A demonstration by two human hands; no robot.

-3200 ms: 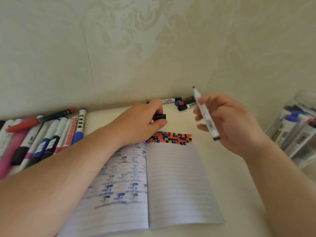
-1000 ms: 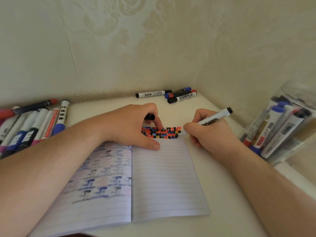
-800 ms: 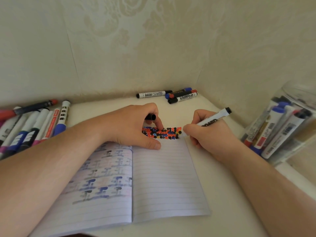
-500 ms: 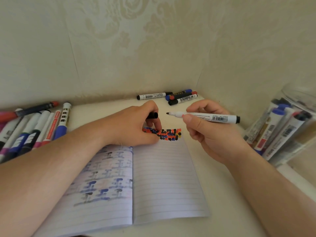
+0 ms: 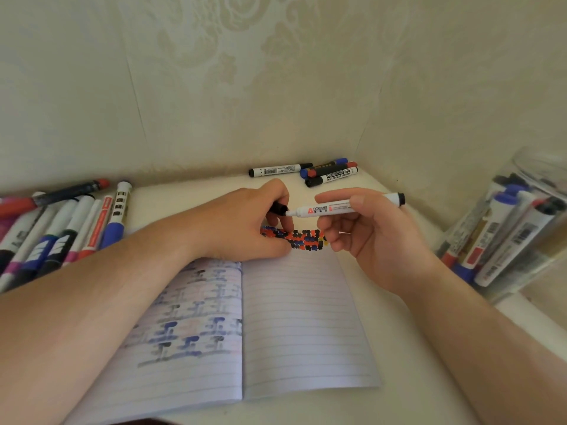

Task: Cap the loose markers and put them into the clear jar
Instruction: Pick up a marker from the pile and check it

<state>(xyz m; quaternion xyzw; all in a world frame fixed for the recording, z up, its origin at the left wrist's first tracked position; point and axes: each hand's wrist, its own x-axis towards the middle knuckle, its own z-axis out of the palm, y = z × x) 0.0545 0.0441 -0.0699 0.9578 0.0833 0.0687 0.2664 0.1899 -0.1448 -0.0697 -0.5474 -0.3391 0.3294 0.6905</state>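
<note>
I see the pale bench (image 5: pixel 383 302) running into a corner of patterned wallpaper (image 5: pixel 245 72), and on it, nearest me, an open lined notebook (image 5: pixel 300 326) with ink bleeding through its left page and a band of red, blue and black dots (image 5: pixel 303 239) along the far edge of the right page. At the far right the clear jar (image 5: pixel 527 228) lies tilted, with several capped markers inside it. On the left a row of markers (image 5: pixel 61 234) lies side by side on the bench, caps pointing to the far side. In the far corner, against the wall, I see a small cluster of four more markers (image 5: pixel 322 173), well apart from both hands.

My left hand (image 5: pixel 242 225) rests on the far edge of the notebook, fingers curled, pinching a black cap (image 5: pixel 279 207) between thumb and fingertips, its open end facing right. My right hand (image 5: pixel 368 234) hovers above the bench just right of it, thumb and fingers pinching a white whiteboard marker (image 5: pixel 343 207) around its middle. The marker lies almost level, black end plug to the right, bare tip to the left. That tip sits right at the mouth of the cap; I cannot tell whether it has entered.
</note>
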